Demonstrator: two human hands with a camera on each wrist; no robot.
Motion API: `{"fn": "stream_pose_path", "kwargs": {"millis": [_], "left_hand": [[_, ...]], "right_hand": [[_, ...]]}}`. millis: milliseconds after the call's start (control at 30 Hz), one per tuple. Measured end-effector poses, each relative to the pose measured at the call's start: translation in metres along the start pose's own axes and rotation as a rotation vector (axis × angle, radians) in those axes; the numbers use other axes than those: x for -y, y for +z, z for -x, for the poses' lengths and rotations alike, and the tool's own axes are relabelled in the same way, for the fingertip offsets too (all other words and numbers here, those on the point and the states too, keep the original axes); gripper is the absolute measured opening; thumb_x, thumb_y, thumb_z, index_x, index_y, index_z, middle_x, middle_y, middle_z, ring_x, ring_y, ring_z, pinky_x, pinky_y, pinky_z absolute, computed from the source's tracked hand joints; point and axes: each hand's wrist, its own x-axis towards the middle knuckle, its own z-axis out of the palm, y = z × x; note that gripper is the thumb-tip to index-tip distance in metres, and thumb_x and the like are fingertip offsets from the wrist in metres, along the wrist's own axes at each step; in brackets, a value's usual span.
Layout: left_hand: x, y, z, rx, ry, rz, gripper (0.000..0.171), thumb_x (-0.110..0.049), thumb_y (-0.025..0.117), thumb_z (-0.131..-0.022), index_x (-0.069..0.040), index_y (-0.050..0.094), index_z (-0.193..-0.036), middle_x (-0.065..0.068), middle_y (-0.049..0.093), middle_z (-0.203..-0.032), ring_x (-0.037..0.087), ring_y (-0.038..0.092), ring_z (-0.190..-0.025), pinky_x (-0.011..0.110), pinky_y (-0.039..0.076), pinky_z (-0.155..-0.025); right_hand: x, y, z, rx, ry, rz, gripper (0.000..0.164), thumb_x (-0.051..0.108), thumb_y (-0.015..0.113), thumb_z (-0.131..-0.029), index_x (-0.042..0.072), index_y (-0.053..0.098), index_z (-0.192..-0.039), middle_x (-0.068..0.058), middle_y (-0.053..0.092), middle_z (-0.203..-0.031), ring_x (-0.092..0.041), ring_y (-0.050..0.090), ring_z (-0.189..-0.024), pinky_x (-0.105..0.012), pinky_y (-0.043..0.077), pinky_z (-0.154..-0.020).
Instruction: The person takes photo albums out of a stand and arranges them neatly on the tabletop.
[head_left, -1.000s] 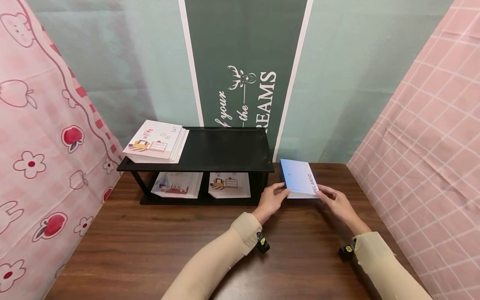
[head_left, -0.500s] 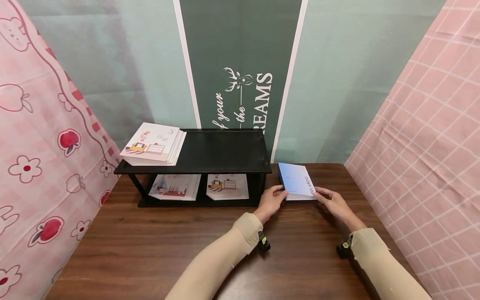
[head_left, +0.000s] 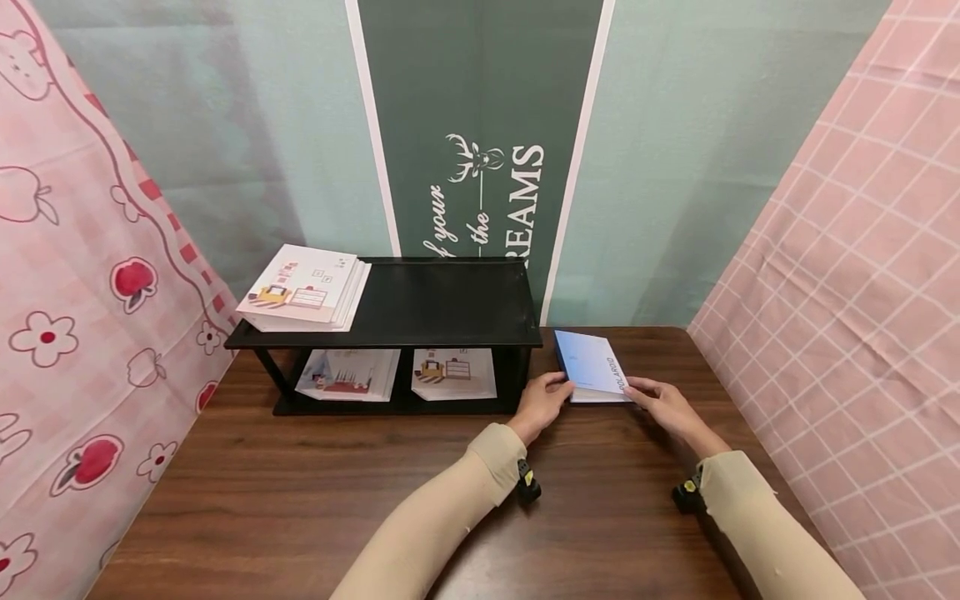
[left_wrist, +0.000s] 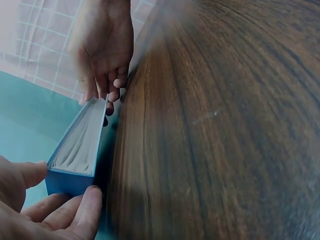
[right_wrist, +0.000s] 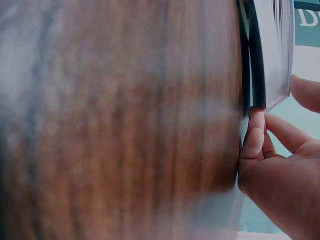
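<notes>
A blue photo album [head_left: 590,363] printed "POLAROID" is at the back right, with its white page edges facing the person. The left hand [head_left: 542,407] grips its near left corner. In the left wrist view, that hand's thumb [left_wrist: 33,173] is on the cover and its fingers are below the spine. At the near right corner the right hand [head_left: 666,410] pinches the album, thumb above and fingers [right_wrist: 252,142] low beneath the edge in the right wrist view. Whether the album's underside touches the table cannot be told.
Left of the album stands a black two-tier shelf [head_left: 450,302]. A stack of white illustrated books [head_left: 300,287] is on its top left. Two more piles, a left one [head_left: 348,375] and a right one [head_left: 453,373], lie on the lower tier. Fabric walls surround the wooden table [head_left: 360,483].
The album's far edge has sunk slightly toward the table, with both hands keeping their grip at the near corners. The head view has shifted a little.
</notes>
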Motion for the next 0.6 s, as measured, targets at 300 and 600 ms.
{"fn": "stream_pose_path", "kwargs": {"millis": [300,600], "left_hand": [[0.0046,0.0055,-0.0011,0.014,-0.008,0.009,0.043,-0.02,0.071,-0.106,0.0,0.066,-0.143,0.013,0.078,-0.124,0.02,0.077,-0.101,0.027,0.061,-0.085],[0.0049,0.0058,-0.0026,0.025,-0.002,-0.006,0.042,-0.018,0.071,-0.106,0.0,0.066,-0.144,0.013,0.077,-0.126,0.02,0.078,-0.099,0.028,0.062,-0.083]], "right_hand": [[-0.0022,0.0009,-0.001,0.015,-0.003,0.043,0.056,0.03,0.063,-0.111,-0.01,0.056,-0.149,-0.036,0.053,-0.151,-0.046,0.051,-0.137,-0.05,0.044,-0.108],[0.0019,0.001,-0.0029,-0.017,-0.066,0.148,0.05,0.023,0.069,-0.107,-0.011,0.062,-0.142,-0.036,0.064,-0.135,-0.036,0.065,-0.105,-0.039,0.052,-0.085]]}}
